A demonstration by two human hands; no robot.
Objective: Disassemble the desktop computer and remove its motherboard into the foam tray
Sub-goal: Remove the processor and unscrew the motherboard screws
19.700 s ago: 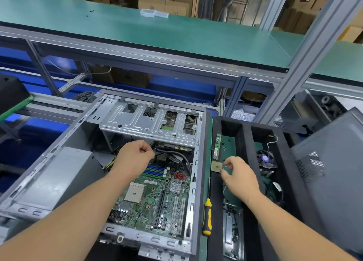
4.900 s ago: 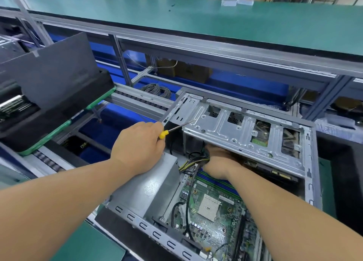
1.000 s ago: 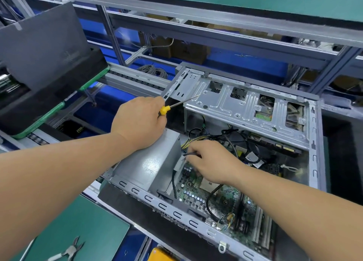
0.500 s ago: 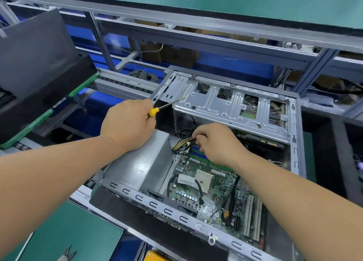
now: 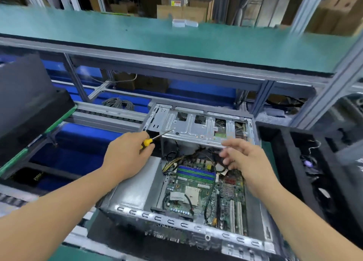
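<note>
The open desktop case (image 5: 182,224) lies on its side in front of me. Inside it sits the green motherboard (image 5: 198,194), with loose black and yellow cables over its upper part. My left hand (image 5: 125,156) grips a yellow-handled screwdriver (image 5: 151,140), its shaft pointing at the silver drive cage (image 5: 198,129). Above the board's right side hovers my right hand (image 5: 243,158), fingers loosely spread, holding nothing. The black foam tray (image 5: 284,154) stands to the right of the case.
A grey power supply (image 5: 137,190) fills the case's left half. A dark panel (image 5: 25,103) leans at the left on a green-edged tray. A green shelf (image 5: 176,42) overhangs the bench. A fan (image 5: 307,163) lies in the foam tray.
My right hand has let go of the cables near the yellow wires and lifted to the right, fingers spread. My left hand keeps the screwdriver. The view tilted up.
</note>
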